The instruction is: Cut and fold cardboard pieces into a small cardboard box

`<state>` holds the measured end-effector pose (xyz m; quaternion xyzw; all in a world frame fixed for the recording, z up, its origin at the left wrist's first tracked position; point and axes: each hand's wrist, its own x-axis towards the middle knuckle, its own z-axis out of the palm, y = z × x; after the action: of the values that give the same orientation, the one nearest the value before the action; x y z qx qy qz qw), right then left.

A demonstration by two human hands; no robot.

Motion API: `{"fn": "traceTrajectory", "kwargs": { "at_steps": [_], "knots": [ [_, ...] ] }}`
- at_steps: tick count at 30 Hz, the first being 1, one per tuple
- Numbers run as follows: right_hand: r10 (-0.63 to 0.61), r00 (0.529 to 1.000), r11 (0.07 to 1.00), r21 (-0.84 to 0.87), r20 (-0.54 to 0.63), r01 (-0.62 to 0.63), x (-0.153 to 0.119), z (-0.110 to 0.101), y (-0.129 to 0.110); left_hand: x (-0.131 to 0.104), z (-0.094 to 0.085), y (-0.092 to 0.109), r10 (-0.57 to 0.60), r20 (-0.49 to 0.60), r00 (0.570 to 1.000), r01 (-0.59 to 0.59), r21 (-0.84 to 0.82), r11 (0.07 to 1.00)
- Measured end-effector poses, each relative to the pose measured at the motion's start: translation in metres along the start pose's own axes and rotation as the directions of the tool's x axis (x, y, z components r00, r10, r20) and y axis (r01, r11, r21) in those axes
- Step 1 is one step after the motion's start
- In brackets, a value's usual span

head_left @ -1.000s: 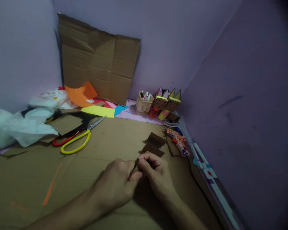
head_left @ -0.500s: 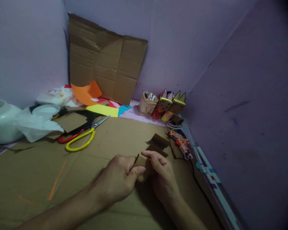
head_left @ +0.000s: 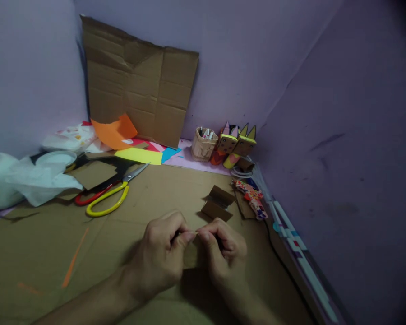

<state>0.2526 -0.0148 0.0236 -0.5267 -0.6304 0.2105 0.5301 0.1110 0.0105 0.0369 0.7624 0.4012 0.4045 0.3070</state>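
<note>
My left hand [head_left: 164, 253] is closed, thumb and forefinger pinching the top edge of a small piece of cardboard [head_left: 192, 256]. From the other side my right hand [head_left: 225, 253] pinches the same edge, its fingertips almost meeting those of the left. Most of the piece is hidden or dim in shadow between the hands. Just beyond them a folded brown cardboard piece [head_left: 218, 203] rests on the cardboard-covered table [head_left: 149, 293]. A floral-patterned glue gun [head_left: 252, 197] lies to its right, its dark cord running toward me.
Scissors [head_left: 113, 194] with red and yellow handles lie left of centre. Behind are coloured papers [head_left: 138, 155], a pen holder [head_left: 204, 145] and animal-faced cardboard figures [head_left: 238, 144]. A large cardboard sheet [head_left: 138, 85] leans on the wall. A white jar [head_left: 0, 180] stands far left.
My right hand has gone from loosely cupped fingers to a pinch on the cardboard's edge, and both hands' fingertips have come together. The view has shifted slightly to the right.
</note>
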Motion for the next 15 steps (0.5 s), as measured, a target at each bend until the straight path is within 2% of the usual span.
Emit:
{"fn": "traceTrajectory", "kwargs": {
  "at_steps": [3,5,7,9,12,13,15],
  "knots": [
    [0.037,0.999,0.996,0.083,-0.029,-0.035,0.002,0.002,-0.002,-0.002,-0.001,0.001,0.066,-0.092,0.994,-0.067,-0.005,0.998],
    [0.152,0.988,0.973,0.180,-0.016,-0.147,0.005,0.002,-0.001,0.001,-0.004,-0.001,0.031,-0.130,0.991,-0.031,0.000,1.000],
    [0.256,0.967,0.936,0.244,0.019,-0.253,0.009,0.000,0.000,0.004,-0.006,-0.005,-0.053,-0.131,0.990,0.051,-0.018,0.999],
    [0.298,0.954,0.928,0.223,0.029,-0.297,0.010,-0.003,0.003,0.007,-0.007,-0.007,-0.147,-0.054,0.988,0.144,-0.066,0.987],
    [0.247,0.969,0.962,0.116,0.002,-0.246,0.008,-0.005,0.005,0.008,-0.005,-0.007,-0.246,0.134,0.960,0.261,-0.112,0.959],
    [0.215,0.977,0.972,0.091,0.004,-0.215,0.007,-0.005,0.005,0.007,-0.004,-0.006,-0.255,0.151,0.955,0.272,-0.107,0.956],
    [0.176,0.984,0.980,0.086,0.020,-0.177,0.006,-0.003,0.005,0.007,-0.002,-0.005,-0.245,0.108,0.964,0.254,-0.081,0.964]
  ]
}}
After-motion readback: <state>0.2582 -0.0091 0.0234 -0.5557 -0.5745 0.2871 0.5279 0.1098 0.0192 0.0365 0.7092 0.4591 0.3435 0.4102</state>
